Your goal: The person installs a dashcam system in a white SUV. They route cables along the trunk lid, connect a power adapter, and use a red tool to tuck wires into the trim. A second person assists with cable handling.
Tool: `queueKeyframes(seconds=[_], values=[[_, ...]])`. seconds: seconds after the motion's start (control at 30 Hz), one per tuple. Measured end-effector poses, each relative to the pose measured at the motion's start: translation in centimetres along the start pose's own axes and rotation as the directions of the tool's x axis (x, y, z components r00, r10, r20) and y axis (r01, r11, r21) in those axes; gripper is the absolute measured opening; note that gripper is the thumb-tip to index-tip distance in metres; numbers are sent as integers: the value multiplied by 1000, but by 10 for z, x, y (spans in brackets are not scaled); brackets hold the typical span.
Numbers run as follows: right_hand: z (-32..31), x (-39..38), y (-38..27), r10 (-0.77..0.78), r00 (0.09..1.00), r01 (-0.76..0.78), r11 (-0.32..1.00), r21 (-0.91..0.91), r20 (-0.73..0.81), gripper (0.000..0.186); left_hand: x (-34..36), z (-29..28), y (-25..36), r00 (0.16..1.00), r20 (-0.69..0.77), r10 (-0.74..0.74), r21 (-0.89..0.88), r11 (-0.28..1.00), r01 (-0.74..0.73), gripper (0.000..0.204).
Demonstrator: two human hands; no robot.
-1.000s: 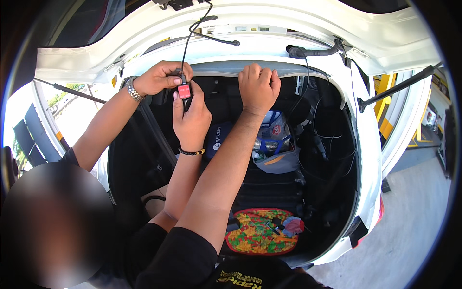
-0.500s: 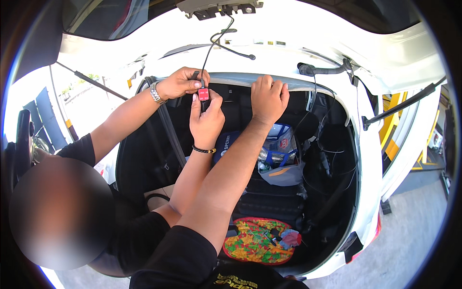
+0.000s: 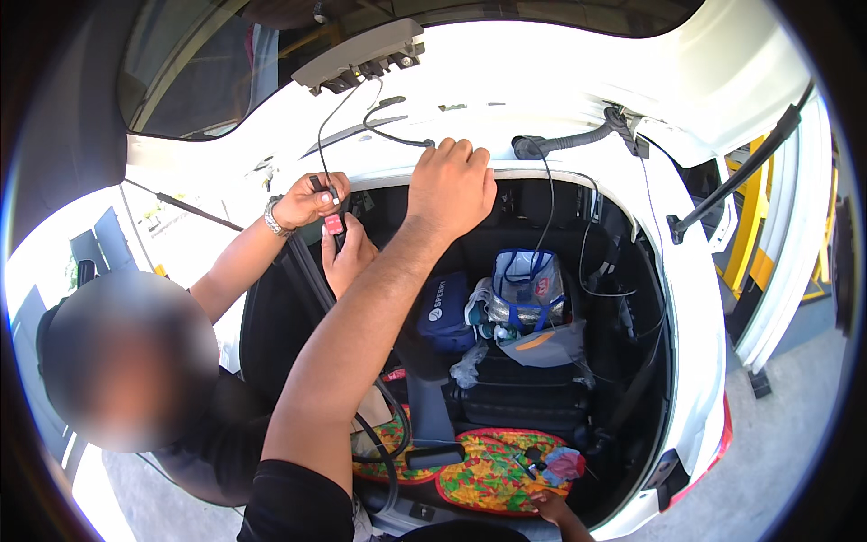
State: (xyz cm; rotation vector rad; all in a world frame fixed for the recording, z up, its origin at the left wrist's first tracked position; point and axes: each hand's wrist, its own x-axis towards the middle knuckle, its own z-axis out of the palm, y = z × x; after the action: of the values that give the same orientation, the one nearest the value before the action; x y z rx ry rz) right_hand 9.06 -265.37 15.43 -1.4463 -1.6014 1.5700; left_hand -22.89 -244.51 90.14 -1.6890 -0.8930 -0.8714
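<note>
**Right hand (image 3: 553,509) appears at the mat (image 3: 470,479) as the left hand (image 3: 450,191) nears the cable end (image 3: 428,143)**

Half a second ago no right hand was in view; now part of one, seemingly the person's own, shows at the lower edge, its fingers at the near border of the patterned mat. The mat lies along the near side of the car boot (image 3: 695,361), with small dark items (image 3: 535,459) on it beside a pink and blue cloth (image 3: 565,465). How far the right fingers are spread, and whether they grip anything, I cannot tell.

The left hand has shifted in the view: a gap stood between it and the cable end, and now its knuckles overlap it, against the white lid (image 3: 560,86). Its fingers are curled with the palm turned away, so any hold is hidden. The grey panel (image 3: 361,54) hanging from the lid now shows more fully. I judge that the work is now split between lid and mat.

A co-worker's upper hand (image 3: 312,200) and lower hand (image 3: 350,257) keep their pinch around the red block (image 3: 335,224) and its lead.

As for markings, the navy bag (image 3: 447,321) carries pale lettering and a round emblem, the clear bag (image 3: 519,298) a round red mark. Print on the red block is too small to read.
</note>
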Motion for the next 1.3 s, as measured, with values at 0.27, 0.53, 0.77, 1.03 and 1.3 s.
queueKeyframes(seconds=[0.27, 0.53, 0.77, 1.03, 1.3], values=[[-67, 29, -368, -593, 804, 593, 805, -11, -49, 18, 70, -33, -91, 752, 165, -639, -289, 697, 656, 22], [-103, -87, -671, -986, 127, 870, 58, -490, 108, 37, 111, 26, -121, 695, 138, -705, -138, 682, 719, 34], [-154, -65, -799, -1000, -13, 641, -26, -767, 23, 33, 107, 34, -120, 768, -2, -641, 23, 768, 640, 31], [-140, 34, -948, -988, -78, 360, 98, -928, -135, 43, 112, 42, -125, 799, -7, -602, 34, 798, 602, 27], [-117, 26, -985, -972, -160, 346, 108, -932, -172, 33, 108, 48, -122, 682, 58, -729, -205, 660, 723, 42]])
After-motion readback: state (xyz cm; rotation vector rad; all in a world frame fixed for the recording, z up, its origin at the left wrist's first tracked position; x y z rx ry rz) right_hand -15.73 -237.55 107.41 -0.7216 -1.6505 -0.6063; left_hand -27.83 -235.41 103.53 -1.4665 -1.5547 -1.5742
